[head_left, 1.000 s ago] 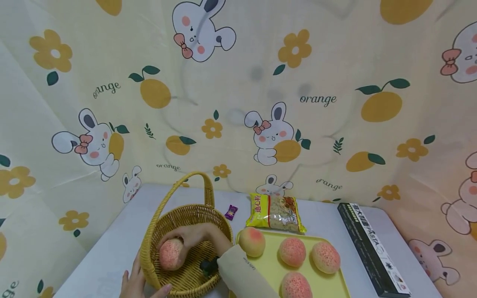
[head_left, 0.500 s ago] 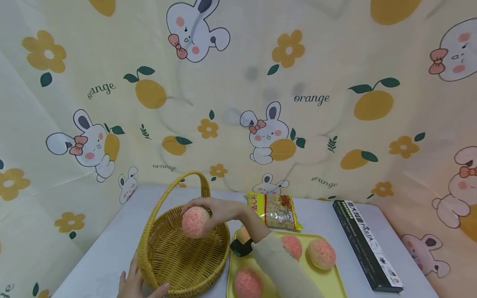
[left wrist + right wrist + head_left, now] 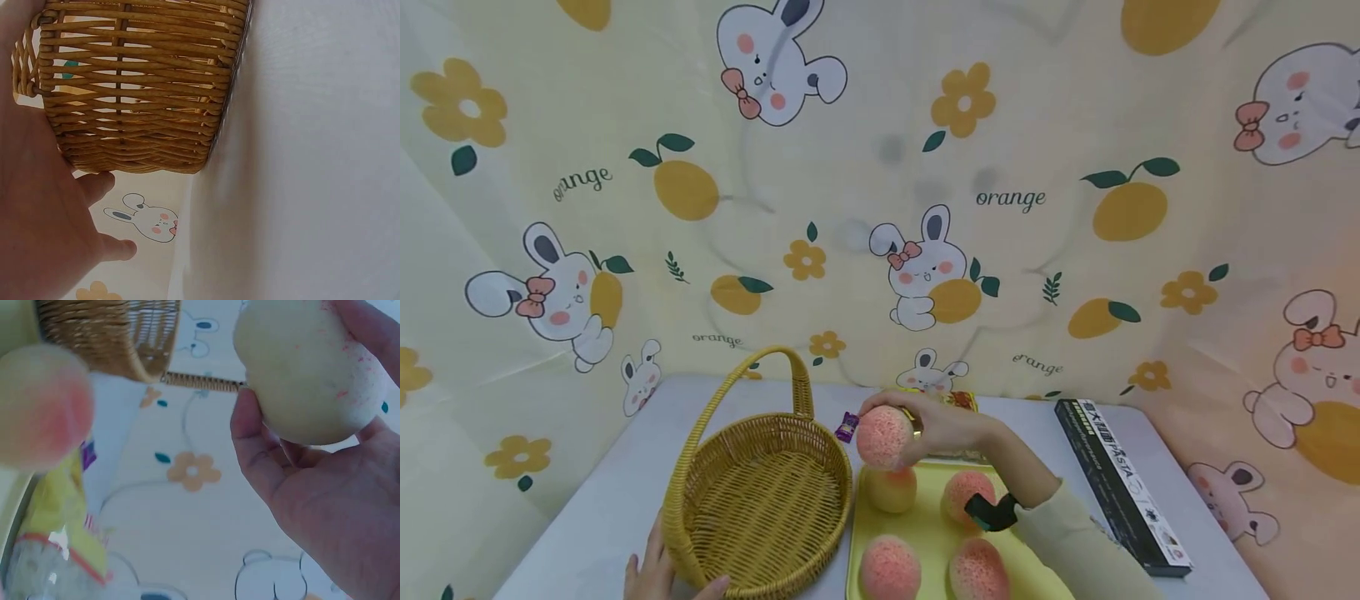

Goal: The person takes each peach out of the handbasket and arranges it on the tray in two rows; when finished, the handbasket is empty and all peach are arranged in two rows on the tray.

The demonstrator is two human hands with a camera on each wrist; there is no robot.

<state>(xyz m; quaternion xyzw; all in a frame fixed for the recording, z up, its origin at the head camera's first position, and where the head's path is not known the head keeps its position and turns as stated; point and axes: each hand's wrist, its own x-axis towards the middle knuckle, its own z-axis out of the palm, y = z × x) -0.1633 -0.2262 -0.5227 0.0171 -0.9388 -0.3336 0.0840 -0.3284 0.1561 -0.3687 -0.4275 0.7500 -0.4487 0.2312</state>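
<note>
My right hand grips a pink speckled peach over the back left of the yellow tray. In the right wrist view, the fingers and thumb curl round the pale underside of that peach. Several more peaches lie on the tray, among them a smoother yellowish one right below the held one. To the left stands a woven wicker basket with a tall handle, nothing inside it. My left hand touches the basket's near left side, its fingers spread along the weave in the left wrist view.
A small purple wrapped candy lies between basket and tray. Behind the right hand is a yellow pasta bag, mostly hidden. A long black pasta box lies at the right of the white table. A printed cloth hangs behind.
My right hand has lifted the peach out of the basket and carried it right, over the tray. The left hand stays at the basket. The head view has shifted slightly.
</note>
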